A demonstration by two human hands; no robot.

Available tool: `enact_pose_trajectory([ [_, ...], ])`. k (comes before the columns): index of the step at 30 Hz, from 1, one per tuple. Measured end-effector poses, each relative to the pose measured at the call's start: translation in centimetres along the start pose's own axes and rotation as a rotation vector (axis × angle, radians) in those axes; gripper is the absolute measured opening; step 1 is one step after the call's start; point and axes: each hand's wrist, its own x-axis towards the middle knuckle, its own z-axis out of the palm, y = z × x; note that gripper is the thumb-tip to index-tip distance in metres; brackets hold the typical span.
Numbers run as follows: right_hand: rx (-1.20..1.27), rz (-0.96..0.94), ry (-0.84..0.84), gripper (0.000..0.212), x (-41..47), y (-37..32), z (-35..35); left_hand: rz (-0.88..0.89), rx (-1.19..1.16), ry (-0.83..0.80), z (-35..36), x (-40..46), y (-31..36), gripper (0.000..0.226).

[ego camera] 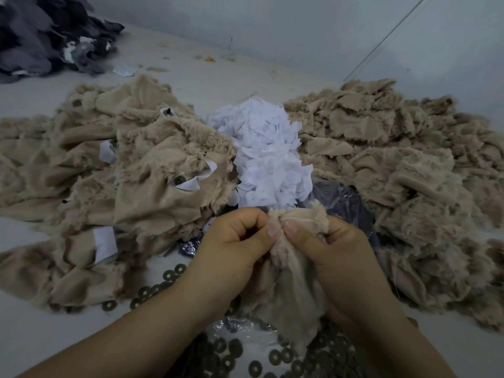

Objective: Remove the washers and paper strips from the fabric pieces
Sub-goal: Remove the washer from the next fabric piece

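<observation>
A beige furry fabric piece [289, 285] hangs between both hands at the centre front. My left hand [234, 241] pinches its top edge from the left with thumb and curled fingers. My right hand [327, 249] grips the same edge from the right, thumb on top. Their thumbs nearly touch. A heap of fabric pieces [131, 181] with white paper strips [191, 184] and a washer [178, 180] still on them lies to the left. Loose dark washers [169, 276] lie below the hands. Any washer inside the held piece is hidden.
A pile of white paper strips [270, 154] sits in the middle behind the hands. A second heap of beige fabric [395, 165] spreads to the right. Clear plastic sheeting [341, 197] lies under the piles. Dark grey fabric scraps [46, 36] are heaped far left by the wall.
</observation>
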Motion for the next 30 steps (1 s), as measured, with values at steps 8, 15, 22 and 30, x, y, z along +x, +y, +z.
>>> enact_pose_trajectory([
  [8, 0.012, -0.006, 0.028, 0.024, 0.1, 0.3, 0.0, -0.012, -0.082, 0.022, 0.4, 0.0, 0.0, 0.023],
  [15, -0.021, -0.038, 0.032, 0.016, 0.0, 0.3, -0.1, 0.077, 0.123, 0.08, 0.5, -0.4, 0.4, 0.038],
  [22, -0.148, -0.172, 0.039, 0.016, -0.1, 0.6, -0.1, 0.215, 0.374, 0.13, 0.7, -0.5, 0.4, 0.041],
  [30, -0.182, -0.138, 0.082, 0.018, 0.1, 1.2, -0.2, 0.269, 0.448, 0.217, 0.4, -0.3, -0.4, 0.027],
])
